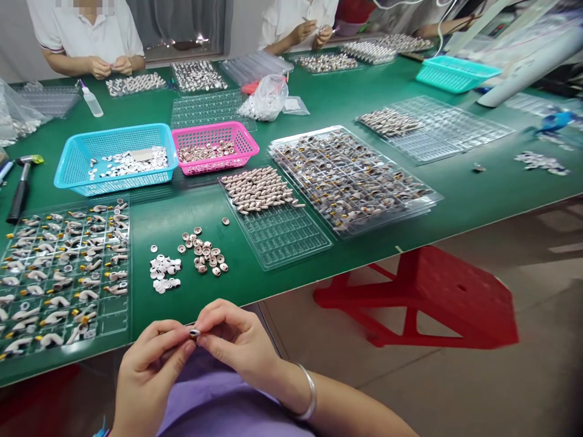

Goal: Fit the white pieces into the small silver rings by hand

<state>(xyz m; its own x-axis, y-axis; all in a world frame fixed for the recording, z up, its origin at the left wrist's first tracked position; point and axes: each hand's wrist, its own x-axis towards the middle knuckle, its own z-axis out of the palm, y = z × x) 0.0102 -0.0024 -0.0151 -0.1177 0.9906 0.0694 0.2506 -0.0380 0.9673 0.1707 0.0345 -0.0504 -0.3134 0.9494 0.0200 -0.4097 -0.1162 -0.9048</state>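
A small round metallic part (195, 334) with a dark face is pinched between the fingertips of my left hand (152, 361) and my right hand (239, 340). Both hands are closed on it, low over my lap at the table's near edge. Just beyond them lie a heap of small white discs (164, 270) and a heap of copper-coloured cup-shaped parts (207, 252). To the left is a clear compartment tray (112, 325) of curved pale pieces with yellow bits. Fine details of the held part are too small to make out.
A blue basket (73, 173) and a pink basket (250, 152) hold small parts. Partly filled trays (291, 240) stand right of the heaps. A hammer (20, 191) lies far left. A red stool (455, 297) stands beside the table. Co-workers (91, 42) sit opposite.
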